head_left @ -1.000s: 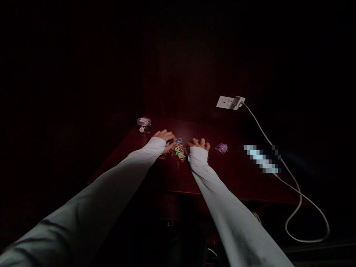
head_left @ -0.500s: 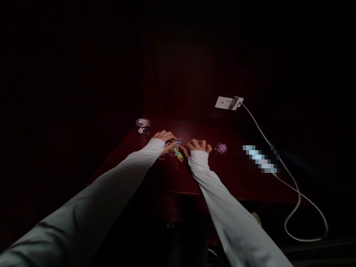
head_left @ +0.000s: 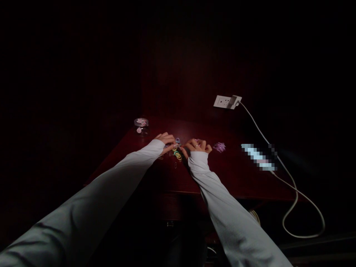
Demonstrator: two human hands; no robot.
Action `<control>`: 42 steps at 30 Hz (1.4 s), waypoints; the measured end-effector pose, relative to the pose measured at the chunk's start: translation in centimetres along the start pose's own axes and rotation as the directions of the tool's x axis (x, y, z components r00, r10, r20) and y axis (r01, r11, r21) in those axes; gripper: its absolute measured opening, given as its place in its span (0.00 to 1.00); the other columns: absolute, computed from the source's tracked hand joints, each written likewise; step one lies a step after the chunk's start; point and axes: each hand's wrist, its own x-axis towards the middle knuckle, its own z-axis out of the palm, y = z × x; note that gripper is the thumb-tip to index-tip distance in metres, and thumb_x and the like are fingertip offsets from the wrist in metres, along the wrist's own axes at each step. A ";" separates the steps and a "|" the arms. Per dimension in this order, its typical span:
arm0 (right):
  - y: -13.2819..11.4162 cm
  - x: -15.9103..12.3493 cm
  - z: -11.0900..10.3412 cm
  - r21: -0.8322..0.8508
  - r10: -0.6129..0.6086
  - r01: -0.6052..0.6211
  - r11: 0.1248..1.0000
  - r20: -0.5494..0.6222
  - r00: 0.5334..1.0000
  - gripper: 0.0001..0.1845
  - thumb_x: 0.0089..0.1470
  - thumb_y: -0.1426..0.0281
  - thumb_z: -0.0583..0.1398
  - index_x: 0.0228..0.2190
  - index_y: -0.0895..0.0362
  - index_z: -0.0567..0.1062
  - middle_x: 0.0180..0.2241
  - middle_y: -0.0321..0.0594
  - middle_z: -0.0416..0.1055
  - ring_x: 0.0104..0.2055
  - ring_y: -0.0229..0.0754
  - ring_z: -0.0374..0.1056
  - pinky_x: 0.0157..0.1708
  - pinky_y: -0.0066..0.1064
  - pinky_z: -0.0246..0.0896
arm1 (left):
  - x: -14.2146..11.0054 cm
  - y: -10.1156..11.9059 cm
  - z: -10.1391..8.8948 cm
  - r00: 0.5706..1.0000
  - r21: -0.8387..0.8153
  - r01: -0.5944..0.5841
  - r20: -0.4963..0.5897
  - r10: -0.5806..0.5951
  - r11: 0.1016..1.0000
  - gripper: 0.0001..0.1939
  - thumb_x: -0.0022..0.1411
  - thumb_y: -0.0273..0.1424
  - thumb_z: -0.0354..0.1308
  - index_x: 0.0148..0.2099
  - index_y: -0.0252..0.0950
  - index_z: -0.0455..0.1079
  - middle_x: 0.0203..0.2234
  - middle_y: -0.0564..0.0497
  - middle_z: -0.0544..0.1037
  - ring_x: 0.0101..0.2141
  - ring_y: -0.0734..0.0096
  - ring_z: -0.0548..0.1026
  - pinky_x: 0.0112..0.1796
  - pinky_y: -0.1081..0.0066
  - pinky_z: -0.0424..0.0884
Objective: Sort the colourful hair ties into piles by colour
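Pretty dark shot of a reddish table (head_left: 236,180). Container first: a clear round tub (head_left: 145,130) at the far left, upright and well apart from both hands. Pale pink bits (head_left: 141,121) near the top of it, plus a rounder pink piece (head_left: 139,130) lower down on the near side. Hard to say if inside the tub or stuck on, same for lid or no lid.

Main stuff: a little jumble of coloured bands (head_left: 178,156) mid-table, right between the two hands. Yellow and green at the near edge, bluish at the far edge. Thin clip-like loops (head_left: 175,165) loose on the wood on the near side.

Left hand (head_left: 166,139) at the pile's left edge, fingers bent and close together, thumb stretched out below. Tips right at the bands, but impossible to make out if pinching one.

Right hand (head_left: 199,145) across from it, wearing a ring (head_left: 196,145), fingers curled and a bit spread, thumb side towards the pile. Grip hidden there too, so no idea if on a band.

Just right of that, a spiky purple heap (head_left: 219,147) straight on the table. Further right, a glowing pixelated slab (head_left: 257,156), then a white cable (head_left: 258,128) up to a charger (head_left: 234,101) in the wall socket (head_left: 221,101).
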 end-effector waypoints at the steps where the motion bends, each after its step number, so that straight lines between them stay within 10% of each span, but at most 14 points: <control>1: 0.1 0.0 0.2 0.011 0.015 -0.015 1.000 -0.009 1.000 0.19 0.68 0.55 0.53 0.40 0.45 0.83 0.45 0.39 0.76 0.50 0.50 0.54 0.48 0.42 0.37 | 0.0 0.1 -0.1 1.000 -0.001 -0.001 -0.003 0.001 1.000 0.15 0.73 0.39 0.51 0.40 0.39 0.76 0.43 0.49 0.79 0.44 0.63 0.71 0.47 0.63 0.62; 34: 0.8 -0.9 -0.8 0.113 0.091 -0.087 0.990 -0.031 0.995 0.19 0.67 0.53 0.55 0.36 0.45 0.84 0.43 0.38 0.77 0.50 0.49 0.55 0.48 0.39 0.37 | 0.2 0.3 0.0 0.998 -0.070 -0.056 -0.015 0.055 0.996 0.12 0.72 0.38 0.54 0.42 0.41 0.78 0.42 0.49 0.80 0.45 0.62 0.73 0.51 0.62 0.65; 42: 6.7 -1.6 -2.0 0.089 0.205 -0.191 0.978 -0.208 0.956 0.21 0.68 0.56 0.53 0.35 0.49 0.83 0.40 0.41 0.76 0.51 0.53 0.54 0.49 0.45 0.38 | -0.1 0.3 -0.2 0.998 -0.055 -0.044 -0.052 0.041 0.998 0.14 0.73 0.38 0.52 0.39 0.39 0.77 0.42 0.49 0.80 0.44 0.63 0.72 0.48 0.62 0.63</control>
